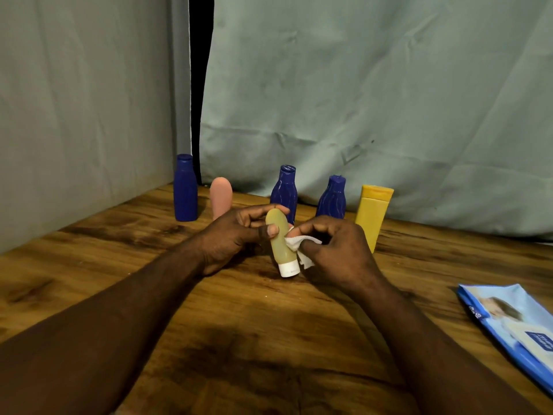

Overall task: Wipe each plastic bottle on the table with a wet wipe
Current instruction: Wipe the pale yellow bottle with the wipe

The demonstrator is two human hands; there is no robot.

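My left hand (236, 232) grips a small olive-yellow squeeze bottle (279, 244) with a white cap pointing down, just above the wooden table (254, 339). My right hand (335, 250) pinches a white wet wipe (300, 248) against the bottle's right side. Behind them stand a plain blue bottle (185, 188), a pink bottle (220, 200), two ribbed blue bottles (285, 190) (332, 199) and a yellow bottle (373, 214), all upright.
A blue wet-wipe pack (514, 327) lies flat at the table's right edge. Grey-green cloth (359, 100) hangs behind and to the left of the table, close behind the bottle row.
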